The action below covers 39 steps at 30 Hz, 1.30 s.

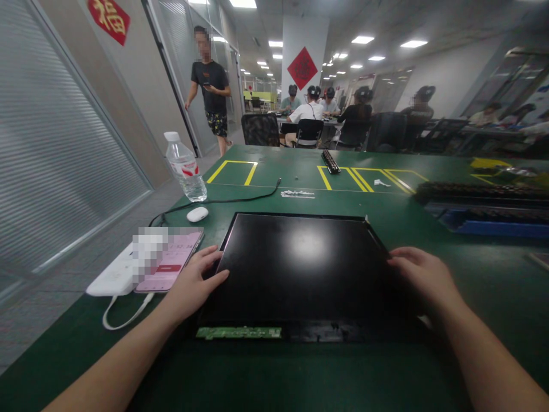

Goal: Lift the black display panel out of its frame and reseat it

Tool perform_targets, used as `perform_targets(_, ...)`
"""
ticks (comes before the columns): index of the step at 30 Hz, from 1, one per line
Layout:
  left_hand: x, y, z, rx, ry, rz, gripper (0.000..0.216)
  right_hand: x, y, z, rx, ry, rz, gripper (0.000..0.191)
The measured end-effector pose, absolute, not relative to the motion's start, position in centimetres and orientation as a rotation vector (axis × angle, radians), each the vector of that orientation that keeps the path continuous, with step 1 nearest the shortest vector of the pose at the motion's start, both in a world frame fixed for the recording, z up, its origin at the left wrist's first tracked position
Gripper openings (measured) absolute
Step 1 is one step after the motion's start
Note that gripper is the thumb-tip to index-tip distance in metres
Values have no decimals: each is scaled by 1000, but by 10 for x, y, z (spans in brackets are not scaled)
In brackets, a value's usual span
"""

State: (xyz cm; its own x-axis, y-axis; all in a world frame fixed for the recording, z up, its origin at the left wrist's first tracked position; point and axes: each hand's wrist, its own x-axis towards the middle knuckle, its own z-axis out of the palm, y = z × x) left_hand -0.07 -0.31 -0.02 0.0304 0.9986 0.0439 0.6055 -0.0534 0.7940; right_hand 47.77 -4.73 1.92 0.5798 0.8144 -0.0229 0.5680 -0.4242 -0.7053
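Note:
A black LCD screen panel (274,269) lies flat on the green table in front of me, its glass side up and reflecting a ceiling light. Along its near edge runs a green circuit board strip (238,332). My left hand (198,278) grips the panel's left edge, thumb over the glass and fingers against the side. At the right edge, my right hand (422,274) holds the panel between thumb and fingers; some of its fingertips are hidden by the edge and hand.
A phone (171,266), white power bank (112,270), white earbud case (197,214), black cable (240,200) and water bottle (187,171) sit at left. Dark strips in a blue tray (497,223) stand at right. A person (211,86) walks beyond the table; others sit farther back.

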Motion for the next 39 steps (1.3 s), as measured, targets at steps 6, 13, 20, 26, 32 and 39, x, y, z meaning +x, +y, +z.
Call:
perform_targets(6, -2, -2, 0, 1841, 1662, 799, 54, 480, -48, 16, -2118, -1087, 495, 28)
perform_targets(13, -1, -3, 1, 1926, 1675, 736, 56, 472, -50, 25, -2115, -1043, 522, 24)
perform_targets(20, -4, 0, -4, 1984, 1681, 710, 56, 474, -48, 21, -2058, -1036, 523, 24)
perform_targets(26, -5, 1, -5, 1989, 1680, 709, 58, 478, -47, 18, -2061, -1020, 537, 27)
perform_targets(32, -3, -1, -3, 1984, 1698, 679, 63, 477, -46, 20, -2087, -1002, 547, 29)
perform_targets(39, -4, 0, -5, 2015, 1672, 700, 60, 470, -47, 26, -2075, -969, 558, 24)
